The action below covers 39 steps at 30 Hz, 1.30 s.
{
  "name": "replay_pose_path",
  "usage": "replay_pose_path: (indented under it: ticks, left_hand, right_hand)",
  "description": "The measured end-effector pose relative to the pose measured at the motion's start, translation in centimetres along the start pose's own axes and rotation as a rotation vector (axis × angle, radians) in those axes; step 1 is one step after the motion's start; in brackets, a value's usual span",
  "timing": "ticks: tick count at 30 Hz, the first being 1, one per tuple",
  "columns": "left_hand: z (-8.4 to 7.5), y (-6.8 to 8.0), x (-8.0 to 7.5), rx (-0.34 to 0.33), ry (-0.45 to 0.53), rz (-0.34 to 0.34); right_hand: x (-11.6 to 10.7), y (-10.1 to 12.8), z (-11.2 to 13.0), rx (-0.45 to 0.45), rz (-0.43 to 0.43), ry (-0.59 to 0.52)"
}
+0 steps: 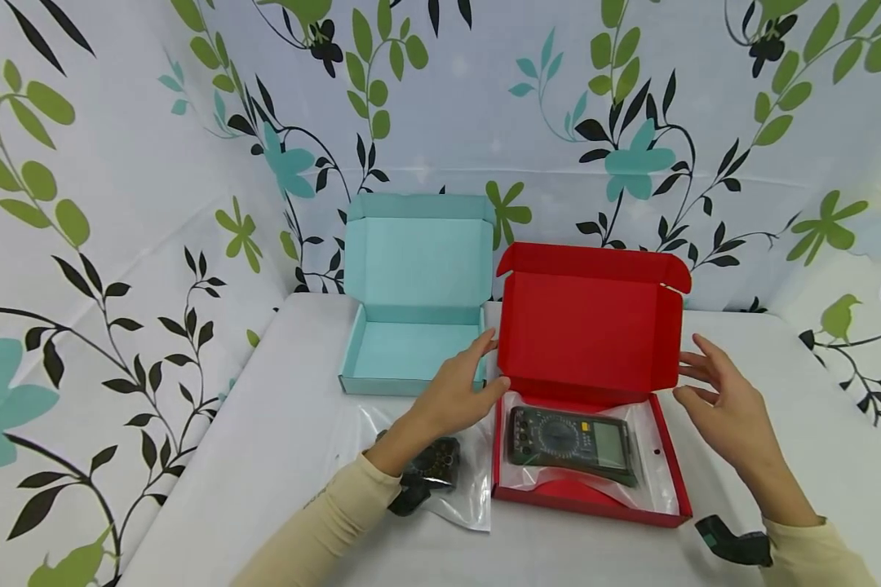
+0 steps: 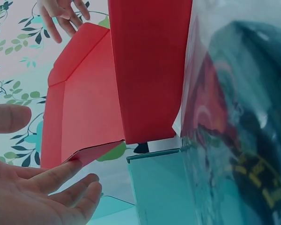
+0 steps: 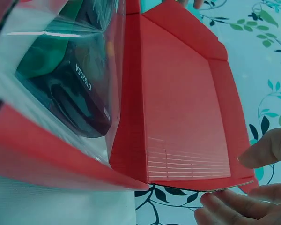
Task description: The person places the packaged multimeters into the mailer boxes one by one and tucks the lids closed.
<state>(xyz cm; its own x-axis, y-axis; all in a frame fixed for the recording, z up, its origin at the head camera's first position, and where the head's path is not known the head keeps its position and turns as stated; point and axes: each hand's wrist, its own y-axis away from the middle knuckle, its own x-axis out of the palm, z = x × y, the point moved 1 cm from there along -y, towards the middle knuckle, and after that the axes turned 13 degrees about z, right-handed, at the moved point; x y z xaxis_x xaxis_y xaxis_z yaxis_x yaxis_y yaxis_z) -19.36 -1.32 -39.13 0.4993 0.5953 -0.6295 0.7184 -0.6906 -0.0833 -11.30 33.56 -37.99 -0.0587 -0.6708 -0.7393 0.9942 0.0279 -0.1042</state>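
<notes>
A red box (image 1: 591, 330) lies with its lid raised. Inside it, in a clear plastic bag (image 1: 657, 461), rests a black multimeter (image 1: 571, 440) with a dial and a grey screen. My left hand (image 1: 455, 395) is at the lid's left edge, its fingertips touching the side flap and the thumb held apart, as the left wrist view shows. At the opposite edge is my right hand (image 1: 727, 408), fingers loosely extended. In the right wrist view its fingertips meet the outer side of the lid's flap (image 3: 201, 185), with the thumb in front of the lid.
An open light-blue box (image 1: 418, 342) stands behind my left hand. Under my left forearm lies another clear bag (image 1: 470, 489) with a dark device (image 1: 436, 465) in it. A black angular object (image 1: 730, 542) shows beside my right sleeve. Patterned cloth (image 1: 455, 106) hangs behind the table.
</notes>
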Motion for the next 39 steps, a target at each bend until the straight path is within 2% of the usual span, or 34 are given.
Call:
replay_pose_path:
  ticks: [7,21,32,39]
  left_hand:
    - [-0.5,0.6,0.0,-0.003,-0.014,-0.001]
    - [-1.2,1.5,0.1,0.03,0.007,0.034]
    - [-1.6,2.3,0.3,0.073,-0.08,0.052]
    - [-1.7,2.6,1.0,0.113,-0.212,0.051]
  right_hand:
    - [-0.1,0.4,0.3,-0.011,-0.023,0.024]
    - [-0.3,1.2,0.4,0.007,-0.049,-0.009]
    - [-0.1,2.3,0.5,-0.003,-0.073,-0.103]
    - [0.2,2.8,0.7,0.012,-0.097,-0.132]
